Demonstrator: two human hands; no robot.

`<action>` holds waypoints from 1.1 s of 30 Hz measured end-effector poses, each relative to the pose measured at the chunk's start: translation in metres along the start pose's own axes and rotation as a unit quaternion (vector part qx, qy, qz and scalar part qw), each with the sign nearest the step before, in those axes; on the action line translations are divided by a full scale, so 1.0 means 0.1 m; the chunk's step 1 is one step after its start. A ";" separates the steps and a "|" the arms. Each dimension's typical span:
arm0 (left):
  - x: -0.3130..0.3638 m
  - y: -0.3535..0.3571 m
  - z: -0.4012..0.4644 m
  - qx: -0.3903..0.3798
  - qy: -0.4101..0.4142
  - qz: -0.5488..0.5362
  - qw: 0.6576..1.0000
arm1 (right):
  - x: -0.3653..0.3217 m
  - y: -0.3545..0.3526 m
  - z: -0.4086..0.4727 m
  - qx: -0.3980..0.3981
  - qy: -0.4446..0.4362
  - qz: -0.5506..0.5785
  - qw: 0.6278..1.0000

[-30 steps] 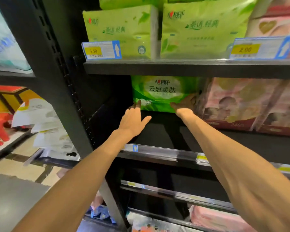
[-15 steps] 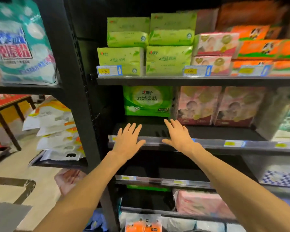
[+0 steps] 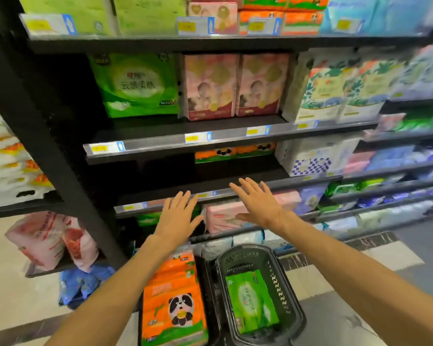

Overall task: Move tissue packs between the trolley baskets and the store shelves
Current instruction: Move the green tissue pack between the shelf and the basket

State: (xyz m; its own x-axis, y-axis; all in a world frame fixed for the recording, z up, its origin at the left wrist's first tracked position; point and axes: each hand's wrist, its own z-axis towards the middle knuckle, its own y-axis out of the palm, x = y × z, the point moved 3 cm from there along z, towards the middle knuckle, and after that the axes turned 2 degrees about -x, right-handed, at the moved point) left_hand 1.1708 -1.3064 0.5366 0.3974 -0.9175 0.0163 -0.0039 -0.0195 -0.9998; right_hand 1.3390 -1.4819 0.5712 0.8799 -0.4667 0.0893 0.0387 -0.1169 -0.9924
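- Hands first: left hand (image 3: pixel 176 218) and right hand (image 3: pixel 258 204) spread flat, empty — above the basket (image 3: pixel 294 299).
- Best lowered together, gripping the green pack (image 3: pixel 251 300) by both ends.
- Inside the basket: that one pack; left of it, an orange panda pack (image 3: pixel 174 303).

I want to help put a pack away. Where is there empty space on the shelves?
Bare shelf lies left of the orange panda pack, and in front of the green pack. Right of it, pink packs and leafy packs stand crowded.

Two bare, sleeveless forearms (image 3: pixel 125 283)
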 end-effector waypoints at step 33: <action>2.92 4.45 0.13 -0.233 -0.393 -0.459 0.762 | 1.82 4.67 0.31 -0.351 -0.126 0.063 0.926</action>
State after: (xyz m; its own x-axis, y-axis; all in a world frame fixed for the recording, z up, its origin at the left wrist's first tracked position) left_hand 1.2973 -1.5773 0.0960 0.8551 0.0868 0.5112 0.3550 -0.8166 -0.4552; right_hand 1.5324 -1.5942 0.1218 0.9425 -0.3058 -0.1344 -0.3112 -0.6576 -0.6860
